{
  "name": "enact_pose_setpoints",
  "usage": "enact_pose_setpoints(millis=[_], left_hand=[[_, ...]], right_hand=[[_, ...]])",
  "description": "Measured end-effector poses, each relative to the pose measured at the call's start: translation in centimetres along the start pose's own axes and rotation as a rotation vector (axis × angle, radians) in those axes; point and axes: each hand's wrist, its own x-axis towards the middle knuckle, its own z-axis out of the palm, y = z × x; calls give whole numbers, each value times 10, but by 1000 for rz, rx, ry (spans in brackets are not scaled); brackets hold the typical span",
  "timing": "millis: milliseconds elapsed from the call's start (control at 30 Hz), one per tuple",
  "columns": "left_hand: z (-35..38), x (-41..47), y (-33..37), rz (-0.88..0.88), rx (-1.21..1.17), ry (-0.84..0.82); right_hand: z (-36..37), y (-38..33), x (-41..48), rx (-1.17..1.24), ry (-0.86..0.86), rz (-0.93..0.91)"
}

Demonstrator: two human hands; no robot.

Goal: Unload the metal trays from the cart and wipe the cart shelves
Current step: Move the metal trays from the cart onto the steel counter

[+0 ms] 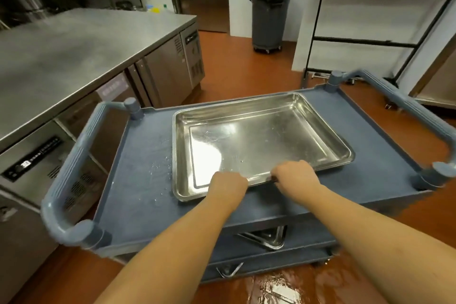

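Unloading step. Both grips, left hand (228,186) and right hand (294,175), curl over near rim of tray (259,136); next, judged: lift it off cart (138,155).

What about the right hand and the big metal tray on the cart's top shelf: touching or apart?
Touching. In the head view the right hand curls over the near rim of the tray, with no gap.

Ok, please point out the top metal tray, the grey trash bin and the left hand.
top metal tray (259,140), head view, bare floor.
grey trash bin (267,20), head view, side wall.
left hand (228,186), head view, back.
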Motion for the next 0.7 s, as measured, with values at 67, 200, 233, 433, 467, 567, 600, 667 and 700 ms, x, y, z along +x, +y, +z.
enact_pose_setpoints(millis=[67, 200, 233, 433, 467, 567, 600, 667, 700], left_hand=[[-2, 7, -2, -23, -14, 1], [1, 20, -15, -92, -69, -9], [3, 23, -20, -111, -84, -8], [24, 34, -63, -159, -103, -28], [28, 36, -71, -153, -108, -20], [35, 40, -84, -124, -150, -20], [37, 41, -86, -117, -157, -14], [38, 44, -88, -116, -157, 16], [40, 45, -89, -119, -165, 28]], right_hand=[[1, 3, 11, -32, -11, -35], [-9, 1, 30, -70, -48, -97], [-12, -3, 35, -69, -47, -113], [-2, -38, 48, -13, 49, -215], [3, -40, 47, 21, 75, -228], [9, -40, 47, 90, 122, -259], [9, -39, 48, 91, 126, -267], [8, -39, 51, 92, 120, -265], [7, -39, 52, 93, 116, -261]])
